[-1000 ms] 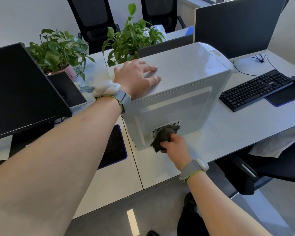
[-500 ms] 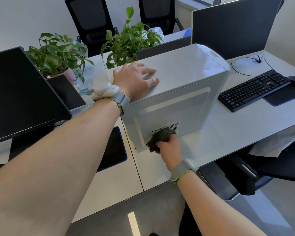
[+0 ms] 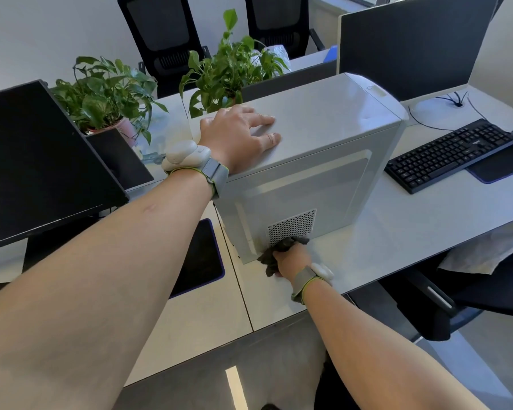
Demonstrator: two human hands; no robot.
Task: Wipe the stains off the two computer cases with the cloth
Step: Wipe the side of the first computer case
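A silver-grey computer case (image 3: 317,161) stands upright on the white desk (image 3: 397,244). My left hand (image 3: 240,137) rests flat on the top panel near its rear end, fingers straight. My right hand (image 3: 292,257) grips a dark crumpled cloth (image 3: 276,253) and presses it against the bottom of the near side panel, just below the perforated vent (image 3: 292,226) and close to the desk surface. Only one computer case is in view.
A black keyboard (image 3: 447,155) and a dark mouse pad (image 3: 504,167) lie to the right, under a black monitor (image 3: 403,45). Another monitor (image 3: 39,161) stands at left, with two potted plants (image 3: 107,96) behind. A second mouse pad (image 3: 199,258) lies left of the case. An office chair (image 3: 468,291) stands at right.
My right hand has slid the cloth down and slightly left along the side panel, from over the vent to the panel's lower edge. My left hand has stayed on top.
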